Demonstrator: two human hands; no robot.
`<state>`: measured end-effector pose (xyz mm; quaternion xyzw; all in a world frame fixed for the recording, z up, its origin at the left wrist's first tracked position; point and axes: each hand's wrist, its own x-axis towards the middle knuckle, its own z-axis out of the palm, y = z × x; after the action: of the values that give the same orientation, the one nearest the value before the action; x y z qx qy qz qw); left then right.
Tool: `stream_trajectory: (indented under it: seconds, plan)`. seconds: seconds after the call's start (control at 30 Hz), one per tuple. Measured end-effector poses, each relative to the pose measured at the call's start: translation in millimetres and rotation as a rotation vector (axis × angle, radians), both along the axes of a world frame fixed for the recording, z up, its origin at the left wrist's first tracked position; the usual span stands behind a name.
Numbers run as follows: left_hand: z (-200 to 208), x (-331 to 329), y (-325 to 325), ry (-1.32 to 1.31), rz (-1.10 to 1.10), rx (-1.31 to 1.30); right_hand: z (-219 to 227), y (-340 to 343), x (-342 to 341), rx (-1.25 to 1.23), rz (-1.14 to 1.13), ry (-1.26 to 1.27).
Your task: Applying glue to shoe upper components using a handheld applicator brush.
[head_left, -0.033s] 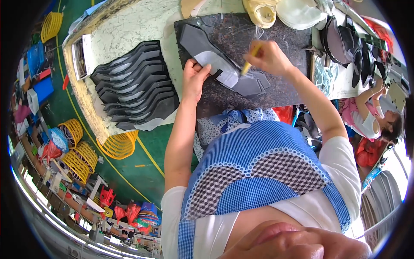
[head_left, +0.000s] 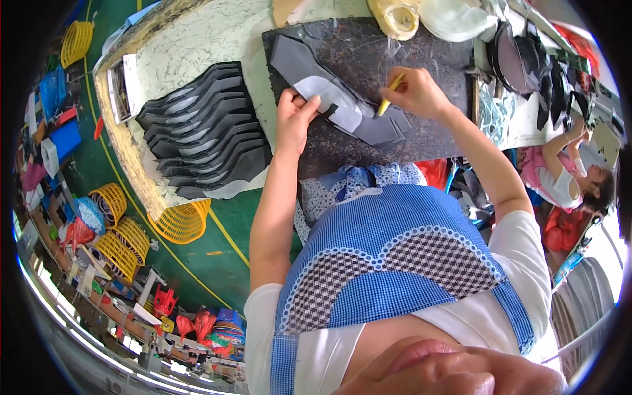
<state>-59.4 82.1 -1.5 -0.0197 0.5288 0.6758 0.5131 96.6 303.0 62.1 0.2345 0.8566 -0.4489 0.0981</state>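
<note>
A flat, angular dark grey panel (head_left: 293,60) lies slantwise on the dark work board (head_left: 434,59). A pale grey patch (head_left: 347,117) with a small black tab covers its middle. My left hand (head_left: 294,125) pinches the panel's left edge, thumb on top of the pale patch and fingers along the edge. In my closed right hand (head_left: 419,93) is a slim yellow stick-shaped tool (head_left: 390,96), slanting down to the left. Its lower end is close to the panel's right part; I cannot tell whether it touches. Further left, several similar panels (head_left: 204,131) overlap in a row.
Behind the board stand a yellowish, crusted container (head_left: 397,18) and a white bundle (head_left: 457,18). Dark curved pieces (head_left: 520,56) and pale cords (head_left: 494,117) lie at right, near another person (head_left: 559,171). A yellow basket (head_left: 181,222) sits below the table's left edge.
My right hand and the yellow tool have moved slightly to the right and nearer to me. My left hand keeps its hold on the panel.
</note>
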Motion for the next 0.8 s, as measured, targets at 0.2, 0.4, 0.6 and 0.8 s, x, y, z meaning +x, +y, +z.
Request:
stream_trajectory:
  seconds: [0.2, 0.4, 0.6, 0.8]
  plan:
    - [9, -6, 9, -0.058, -0.097, 0.005, 6, -23, 16, -0.241, -0.186, 0.283]
    - [8, -7, 9, -0.177, -0.090, 0.013, 8, -3, 33, 0.030, -0.195, -0.038]
    - [0, -11, 20, -0.333, -0.063, -0.002, 21, -55, -27, -0.097, -0.027, 0.428]
    - [7, 3, -1, -0.354, 0.066, 0.091, 29, -30, -17, -0.074, -0.036, 0.183]
